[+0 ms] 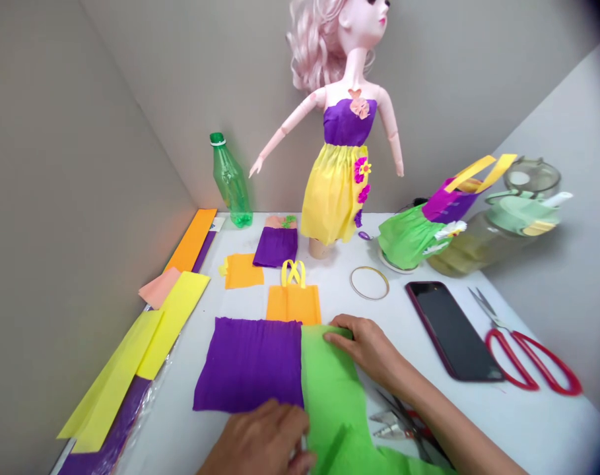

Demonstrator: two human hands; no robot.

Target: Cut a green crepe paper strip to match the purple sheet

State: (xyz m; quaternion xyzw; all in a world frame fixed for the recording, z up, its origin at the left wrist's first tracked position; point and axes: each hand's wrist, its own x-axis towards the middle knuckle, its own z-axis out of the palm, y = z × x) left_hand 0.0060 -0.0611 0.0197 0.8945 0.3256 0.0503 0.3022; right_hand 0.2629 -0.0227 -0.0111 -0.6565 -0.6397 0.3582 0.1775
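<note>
Two pieces are laid together at lower centre: purple cloth (250,364) and green cloth (332,386). The latter is touched by the right hand (366,343), whether pinched cannot be told; a pale, mostly hidden object (304,445) is gripped by the left hand (261,437). Edge alignment appears in hand; next, flat, steady cloth is called for.

Head camera: single, head-worn, facing forward and down.
Left hand (260,439): close below lens, cut by lower edge.
Doll (348,128): farther, beyond right hand (369,343), cut by upper edge.
</note>
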